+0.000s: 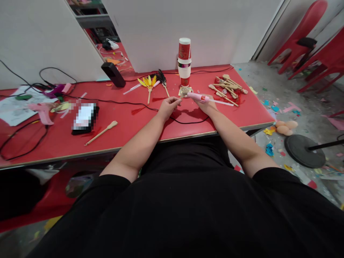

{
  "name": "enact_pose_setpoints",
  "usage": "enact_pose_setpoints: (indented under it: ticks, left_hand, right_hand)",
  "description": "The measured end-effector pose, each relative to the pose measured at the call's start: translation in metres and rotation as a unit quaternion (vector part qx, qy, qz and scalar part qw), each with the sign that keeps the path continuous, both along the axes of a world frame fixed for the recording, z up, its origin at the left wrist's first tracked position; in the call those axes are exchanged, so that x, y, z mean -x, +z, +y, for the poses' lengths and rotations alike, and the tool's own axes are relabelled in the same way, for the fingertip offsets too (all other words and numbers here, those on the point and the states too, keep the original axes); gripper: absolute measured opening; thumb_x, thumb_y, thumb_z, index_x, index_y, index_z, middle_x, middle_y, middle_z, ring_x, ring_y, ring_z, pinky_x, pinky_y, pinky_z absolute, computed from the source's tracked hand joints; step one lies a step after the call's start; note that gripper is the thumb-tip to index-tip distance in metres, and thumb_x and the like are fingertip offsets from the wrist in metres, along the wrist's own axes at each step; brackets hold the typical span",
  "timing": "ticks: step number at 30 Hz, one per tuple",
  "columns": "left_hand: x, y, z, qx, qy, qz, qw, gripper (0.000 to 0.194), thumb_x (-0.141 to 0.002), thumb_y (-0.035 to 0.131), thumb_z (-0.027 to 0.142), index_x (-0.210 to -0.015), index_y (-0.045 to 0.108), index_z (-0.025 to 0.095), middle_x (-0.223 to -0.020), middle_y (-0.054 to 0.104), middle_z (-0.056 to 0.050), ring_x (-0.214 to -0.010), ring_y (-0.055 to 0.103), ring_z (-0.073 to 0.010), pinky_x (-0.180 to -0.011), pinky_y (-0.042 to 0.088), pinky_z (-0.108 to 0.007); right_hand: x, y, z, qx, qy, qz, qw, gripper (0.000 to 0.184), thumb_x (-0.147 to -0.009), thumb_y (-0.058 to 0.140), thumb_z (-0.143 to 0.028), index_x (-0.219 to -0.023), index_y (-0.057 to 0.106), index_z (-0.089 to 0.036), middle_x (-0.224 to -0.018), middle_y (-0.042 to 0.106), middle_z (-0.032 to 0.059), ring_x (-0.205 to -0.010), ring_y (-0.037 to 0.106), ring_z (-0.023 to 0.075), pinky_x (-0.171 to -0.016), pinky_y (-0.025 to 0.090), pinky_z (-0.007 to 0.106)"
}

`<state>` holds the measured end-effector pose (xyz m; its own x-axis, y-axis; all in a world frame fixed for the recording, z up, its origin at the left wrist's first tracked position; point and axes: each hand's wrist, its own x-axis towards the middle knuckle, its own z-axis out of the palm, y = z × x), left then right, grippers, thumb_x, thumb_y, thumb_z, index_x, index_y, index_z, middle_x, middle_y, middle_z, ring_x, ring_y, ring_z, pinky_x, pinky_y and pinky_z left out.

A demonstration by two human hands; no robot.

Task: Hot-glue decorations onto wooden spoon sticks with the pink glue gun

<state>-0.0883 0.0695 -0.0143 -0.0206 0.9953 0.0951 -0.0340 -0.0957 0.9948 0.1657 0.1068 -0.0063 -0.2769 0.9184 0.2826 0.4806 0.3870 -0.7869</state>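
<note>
Pale wall panels rise behind a red-topped bench (129, 130), with scraps scattered on the grey floor beyond its right end. Both hands are near each other over the middle of the bench, apart but working at the same spot. The left hand (168, 106) pinches a small pale piece (184, 94) in its fingertips; exactly what it is, I can't tell. The right hand (205, 104) is closed round a pink glue gun (198, 96), a whitish glue stick (221, 103) poking out of its rear and the nozzle pointing left, at or just beside the piece. I'd judge this to be the gluing step; a next move would call for a steady pinch, with fingers clear of the hot tip. A cup stack (184, 61) stands upright by the back edge, wooden sticks (227, 86) are heaped towards the right back corner, a yellow-feathered stick (148, 86) and a black-feathered stick (161, 79) lie left of the cups, and a lone wooden stick (102, 133) lies near the front edge
</note>
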Motion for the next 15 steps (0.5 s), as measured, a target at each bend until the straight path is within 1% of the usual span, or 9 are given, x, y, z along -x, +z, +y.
enact_pose_setpoints:
  ticks: [2, 4, 8, 11, 15]
  left_hand:
    - [-0.0002, 0.0004, 0.0004, 0.005, 0.002, -0.005, 1.0, 0.025, -0.087, 0.091, 0.036, -0.087, 0.073, 0.018, -0.076, 0.07, 0.001, -0.056, 0.044, -0.0075, -0.056, 0.033, -0.023]
    - [-0.0003, 0.0009, 0.0005, 0.008, 0.004, -0.008, 1.0, 0.027, -0.085, 0.093, 0.037, -0.086, 0.072, 0.019, -0.075, 0.069, 0.001, -0.055, 0.042, -0.0072, -0.055, 0.031, -0.023]
    - [-0.0001, 0.0013, 0.0003, 0.008, 0.005, -0.001, 1.0, 0.031, -0.085, 0.094, 0.04, -0.083, 0.071, 0.019, -0.075, 0.069, 0.002, -0.054, 0.041, -0.0066, -0.053, 0.029, -0.024]
    - [-0.0001, 0.0009, 0.0004, 0.006, 0.007, -0.004, 1.0, 0.03, -0.086, 0.093, 0.038, -0.083, 0.071, 0.019, -0.074, 0.067, 0.002, -0.053, 0.04, -0.0065, -0.053, 0.028, -0.024]
    - [0.0001, 0.0004, 0.0007, 0.005, 0.006, -0.002, 1.0, 0.027, -0.089, 0.092, 0.036, -0.085, 0.071, 0.019, -0.074, 0.067, 0.002, -0.053, 0.04, -0.0068, -0.053, 0.029, -0.024]
  right_hand:
    - [0.0003, -0.0001, -0.0008, -0.005, 0.003, 0.007, 1.0, 0.043, -0.111, 0.075, -0.052, -0.135, 0.093, -0.021, -0.131, 0.09, 0.0121, -0.129, 0.084, 0.0391, -0.118, 0.065, 0.052]
    - [0.0005, -0.0007, -0.0009, -0.012, 0.01, 0.01, 1.0, 0.042, -0.111, 0.075, -0.05, -0.137, 0.093, -0.023, -0.133, 0.09, 0.011, -0.131, 0.083, 0.0393, -0.119, 0.065, 0.051]
    - [0.0004, -0.001, -0.0011, -0.016, 0.008, 0.007, 1.0, 0.046, -0.111, 0.073, -0.056, -0.143, 0.091, -0.029, -0.138, 0.09, 0.0077, -0.132, 0.083, 0.0359, -0.12, 0.065, 0.05]
    - [0.0009, 0.0017, -0.0016, -0.007, -0.006, -0.006, 1.0, 0.046, -0.11, 0.073, -0.057, -0.139, 0.092, -0.027, -0.132, 0.09, 0.0086, -0.124, 0.085, 0.0359, -0.118, 0.066, 0.051]
    - [0.0021, 0.0057, -0.0005, 0.001, -0.02, -0.035, 0.999, 0.045, -0.106, 0.074, -0.059, -0.13, 0.094, -0.026, -0.119, 0.09, 0.0082, -0.116, 0.084, 0.0375, -0.114, 0.068, 0.055]
